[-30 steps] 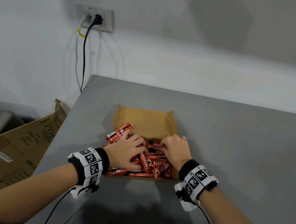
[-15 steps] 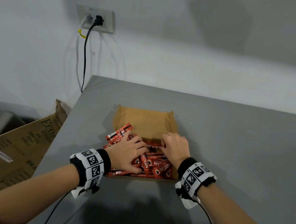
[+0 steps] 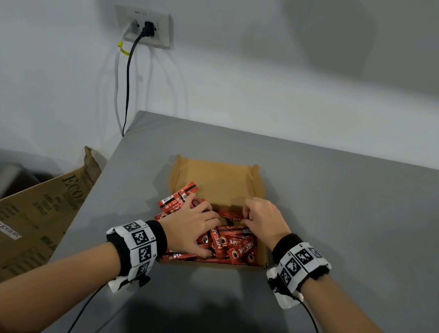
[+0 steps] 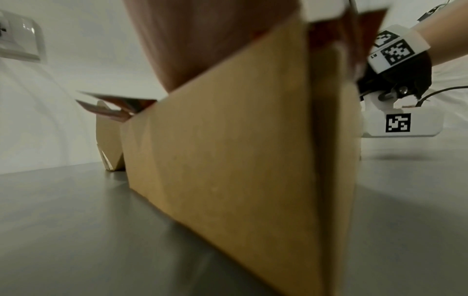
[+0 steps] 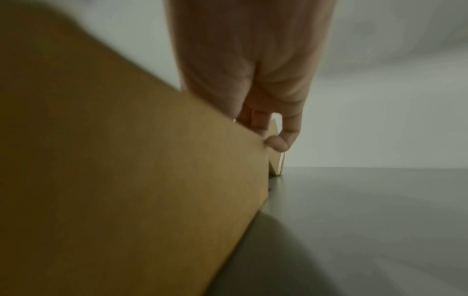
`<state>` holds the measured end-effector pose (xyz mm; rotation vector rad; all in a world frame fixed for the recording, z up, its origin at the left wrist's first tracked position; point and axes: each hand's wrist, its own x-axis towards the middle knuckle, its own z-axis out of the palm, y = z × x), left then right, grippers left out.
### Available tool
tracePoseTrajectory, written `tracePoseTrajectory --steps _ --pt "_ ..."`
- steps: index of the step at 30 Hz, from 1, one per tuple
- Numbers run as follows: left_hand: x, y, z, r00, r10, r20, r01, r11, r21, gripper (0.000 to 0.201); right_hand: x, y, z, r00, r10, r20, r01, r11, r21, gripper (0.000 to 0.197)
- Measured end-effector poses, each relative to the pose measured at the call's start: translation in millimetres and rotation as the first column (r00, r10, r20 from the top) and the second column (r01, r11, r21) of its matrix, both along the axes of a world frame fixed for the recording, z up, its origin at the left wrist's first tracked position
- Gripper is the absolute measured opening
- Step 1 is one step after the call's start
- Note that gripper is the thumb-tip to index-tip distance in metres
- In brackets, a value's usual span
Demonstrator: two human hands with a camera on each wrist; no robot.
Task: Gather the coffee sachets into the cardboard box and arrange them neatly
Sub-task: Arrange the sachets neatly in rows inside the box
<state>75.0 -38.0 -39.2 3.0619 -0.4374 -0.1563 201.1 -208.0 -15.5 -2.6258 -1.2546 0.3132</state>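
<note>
Since a second ago your right hand [image 3: 264, 219] has edged toward the box's far end, fingers curled on one sachet [image 3: 230, 216]; your left hand [image 3: 191, 227] presses flat on the coffee sachets [image 3: 232, 247] heaped at the cardboard box's [image 3: 216, 178] near edge.

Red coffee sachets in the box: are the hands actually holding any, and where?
The right hand pinches one red coffee sachet at its end; the left hand lies flat on the pile.

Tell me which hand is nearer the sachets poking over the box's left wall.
Left. The left hand lies on the pile right beside those overhanging sachets, fingers touching them. The right hand works at the cardboard box's right side, farther away.
</note>
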Motion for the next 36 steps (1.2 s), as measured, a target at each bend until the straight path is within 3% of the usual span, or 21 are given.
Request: tracePoseTrajectory --steps 5,10,14,18,23,27,32,34,36 --pt "0.5 0.7 -1.3 1.0 -0.001 0.003 0.001 1.0 0.003 0.074 -2.1 -1.6 1.5 0.999 0.046 0.007 -0.046 0.999 0.003 0.009" --pt "1.0 1.6 -2.4 1.0 -0.008 0.002 0.008 1.0 -0.004 0.078 2.5 -7.2 14.0 0.994 0.067 -0.084 -0.061 0.996 0.07 0.006" --pt "2.1 2.9 -3.4 1.0 -0.015 0.001 0.015 1.0 -0.016 0.078 -3.1 -11.4 25.7 0.972 0.207 -0.113 -0.218 0.971 -0.1 0.022" --pt "2.1 2.5 -3.7 1.0 -0.014 0.007 0.014 1.0 -0.014 0.077 -3.8 -13.3 13.7 0.974 0.228 -0.021 -0.228 0.959 -0.17 0.024" --pt "1.9 2.5 -3.2 1.0 -0.018 0.006 0.018 1.0 0.01 0.077 -10.9 -14.5 4.7 0.961 0.274 0.045 -0.262 0.949 -0.176 0.04" --pt "2.0 2.6 -2.6 1.0 -0.02 -0.005 0.02 1.0 0.008 0.079 -13.0 -12.0 3.6 0.941 0.327 0.09 -0.301 0.928 -0.218 0.033" --pt "2.4 3.3 -2.0 1.0 -0.022 -0.009 0.022 1.0 0.017 0.081 -11.5 -15.3 10.8 0.955 0.298 0.002 -0.295 0.948 -0.116 0.022" --pt "2.7 3.1 -2.3 1.0 -0.024 0.0 0.024 1.0 0.007 0.08 -9.1 -18.4 16.9 0.973 0.215 -0.081 -0.212 0.976 0.045 0.022" --pt "2.3 3.1 -2.0 1.0 -0.022 -0.009 0.022 1.0 -0.005 0.079 -7.3 -20.4 24.6 0.982 0.065 -0.176 -0.014 0.961 0.276 0.023"
